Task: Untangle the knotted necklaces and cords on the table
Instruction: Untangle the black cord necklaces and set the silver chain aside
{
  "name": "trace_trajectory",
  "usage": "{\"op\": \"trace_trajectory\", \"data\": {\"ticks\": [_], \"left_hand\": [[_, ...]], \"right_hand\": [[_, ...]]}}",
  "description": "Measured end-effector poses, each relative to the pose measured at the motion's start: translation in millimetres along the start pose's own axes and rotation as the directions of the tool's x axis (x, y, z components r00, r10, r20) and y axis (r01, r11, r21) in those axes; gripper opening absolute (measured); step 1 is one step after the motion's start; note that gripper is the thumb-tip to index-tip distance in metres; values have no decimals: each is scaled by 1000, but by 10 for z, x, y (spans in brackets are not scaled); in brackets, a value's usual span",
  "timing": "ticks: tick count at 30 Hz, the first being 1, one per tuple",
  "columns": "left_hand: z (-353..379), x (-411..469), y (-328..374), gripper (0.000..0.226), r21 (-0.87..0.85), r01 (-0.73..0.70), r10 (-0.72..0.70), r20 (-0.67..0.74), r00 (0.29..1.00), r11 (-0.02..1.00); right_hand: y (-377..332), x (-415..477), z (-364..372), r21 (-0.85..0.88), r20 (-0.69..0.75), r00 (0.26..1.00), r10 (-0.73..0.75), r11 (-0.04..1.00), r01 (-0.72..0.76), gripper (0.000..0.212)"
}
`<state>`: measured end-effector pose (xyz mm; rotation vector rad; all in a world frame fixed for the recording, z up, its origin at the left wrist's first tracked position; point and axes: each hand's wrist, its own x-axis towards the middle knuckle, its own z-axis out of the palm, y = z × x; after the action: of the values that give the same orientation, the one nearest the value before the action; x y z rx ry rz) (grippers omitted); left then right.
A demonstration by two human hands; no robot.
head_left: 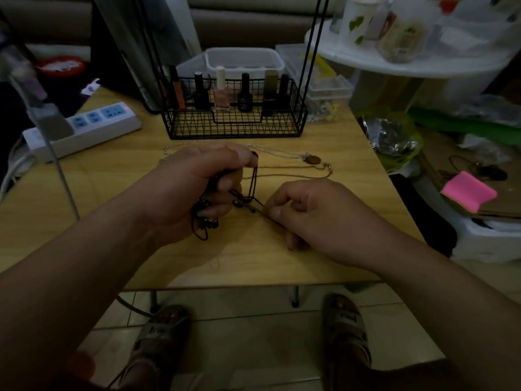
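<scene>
A dark cord necklace (254,179) with small beads is bunched in my left hand (194,187), which grips it above the wooden table (324,249); loops hang below the palm. My right hand (313,210) pinches one strand of the same cord near a small knot with a bead (244,204) between the two hands. Behind my hands a silver chain (282,151) with a brown oval pendant (313,159) lies flat on the table, and a thin brown cord (296,176) lies beside it.
A black wire basket (234,128) with nail polish bottles stands at the table's back. A white power strip (84,128) lies at the left. Clear plastic boxes (327,88) sit at the back right. A pink pad (468,191) and clutter lie right of the table.
</scene>
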<state>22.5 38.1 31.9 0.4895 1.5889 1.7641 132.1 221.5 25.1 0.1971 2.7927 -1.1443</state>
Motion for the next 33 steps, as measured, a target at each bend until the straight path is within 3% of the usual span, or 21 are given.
{"op": "trace_trajectory", "data": {"ticks": [7, 16, 19, 24, 33], "left_hand": [[-18, -16, 87, 19, -16, -29, 31, 105, 994, 999], [-104, -22, 151, 17, 32, -23, 14, 245, 969, 999], [-126, -55, 187, 15, 150, -23, -13, 235, 972, 988], [-131, -88, 213, 19, 232, -7, -44, 213, 976, 973], [-81, -78, 194, 23, 44, -37, 24, 259, 965, 998]], "right_hand": [[15, 70, 17, -34, -54, 998, 36, 999, -38, 40], [50, 88, -10, -23, -21, 999, -40, 999, 40, 12], [56, 87, -52, -70, -14, 998, -57, 996, 55, 8], [65, 66, -125, -5, -54, 996, -75, 997, 75, 8], [46, 86, -79, 1, 33, 999, -42, 999, 42, 7]]}}
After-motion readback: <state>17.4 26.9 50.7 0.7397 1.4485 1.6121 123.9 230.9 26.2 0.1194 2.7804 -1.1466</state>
